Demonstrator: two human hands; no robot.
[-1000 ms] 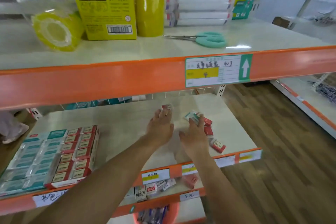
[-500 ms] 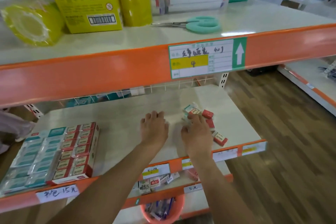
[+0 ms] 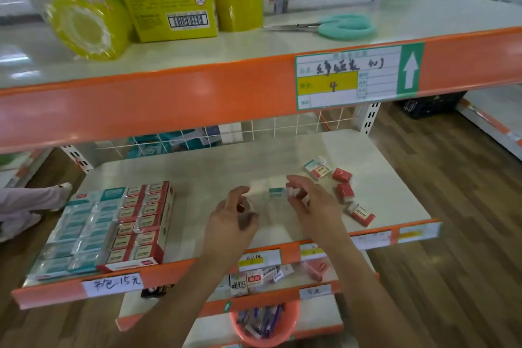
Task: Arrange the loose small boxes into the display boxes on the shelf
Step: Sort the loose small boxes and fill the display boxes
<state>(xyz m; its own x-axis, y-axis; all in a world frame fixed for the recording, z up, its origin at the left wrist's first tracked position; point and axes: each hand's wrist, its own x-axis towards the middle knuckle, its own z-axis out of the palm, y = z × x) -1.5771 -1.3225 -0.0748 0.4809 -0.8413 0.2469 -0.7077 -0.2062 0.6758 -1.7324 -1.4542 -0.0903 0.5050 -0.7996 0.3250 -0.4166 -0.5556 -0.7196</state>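
The right hand [image 3: 313, 203] pinches a small teal box [image 3: 277, 193] above the shelf [image 3: 197, 172]. The left hand [image 3: 228, 217] is curled, its grip unclear. Red boxes [image 3: 345, 189] lie near the right edge.

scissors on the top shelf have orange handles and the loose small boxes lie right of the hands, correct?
Not quite. In the head view the scissors on the top shelf have teal handles, not orange. The loose small boxes do lie right of the hands.

Right hand [image 3: 313, 206] pinches a teal small box [image 3: 276, 193] above the shelf [image 3: 197, 175]; left hand [image 3: 231, 217] curls beside it.
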